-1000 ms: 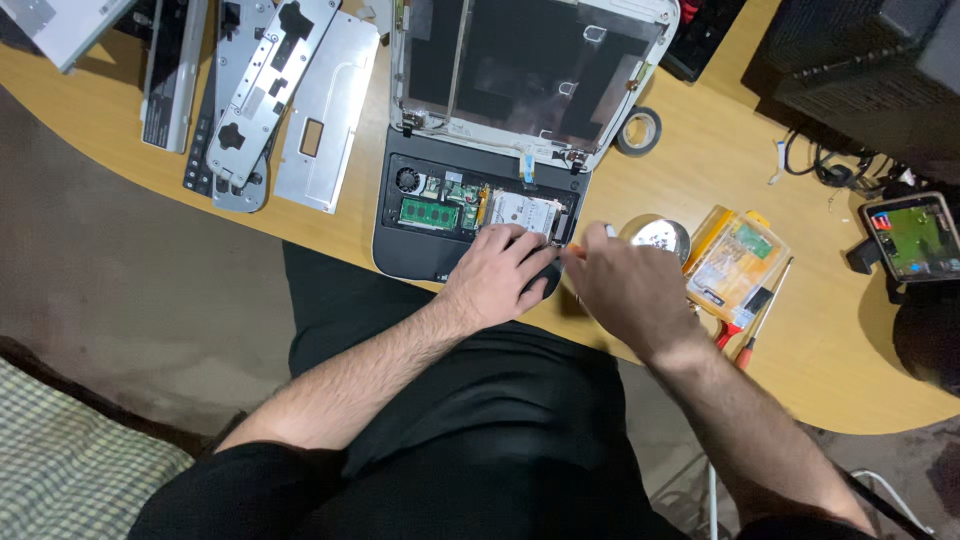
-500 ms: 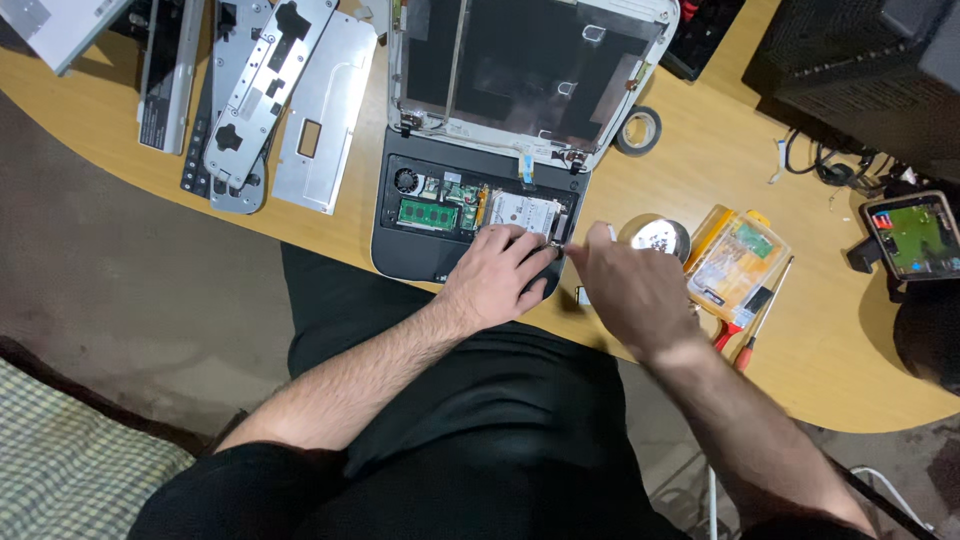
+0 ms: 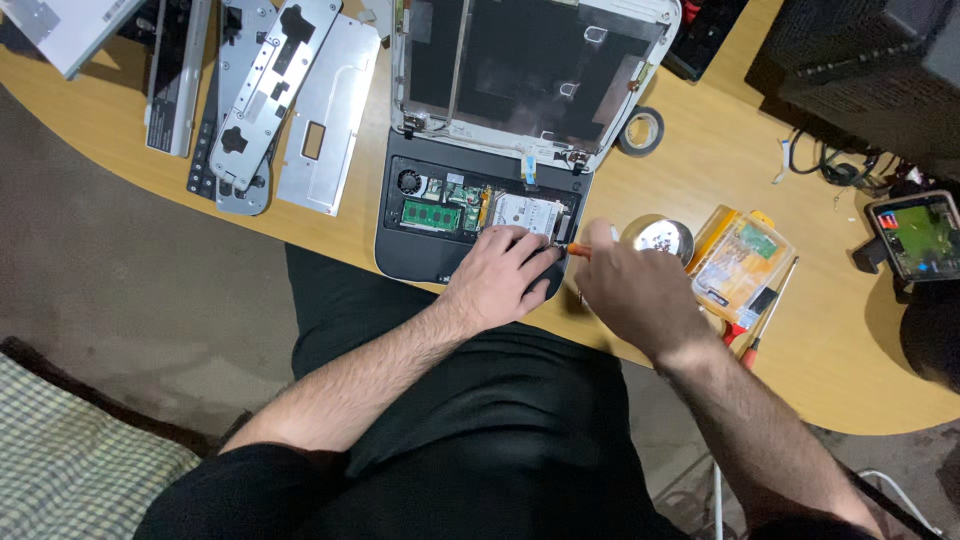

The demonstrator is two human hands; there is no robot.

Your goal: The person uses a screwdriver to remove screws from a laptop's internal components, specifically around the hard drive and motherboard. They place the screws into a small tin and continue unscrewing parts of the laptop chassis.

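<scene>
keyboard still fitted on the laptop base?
No: the laptop base lies open, its green memory module and fan bare, with the left hand resting on it.

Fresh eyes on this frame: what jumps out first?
The opened laptop at the desk's near edge, its green memory board exposed, both hands on it. The left hand rests on its front right corner; the right hand holds an orange-handled screwdriver there. Removed metal panels lie far left.

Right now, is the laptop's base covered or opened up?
Opened up: the laptop shows its fan, green memory module and drive bare.
</scene>
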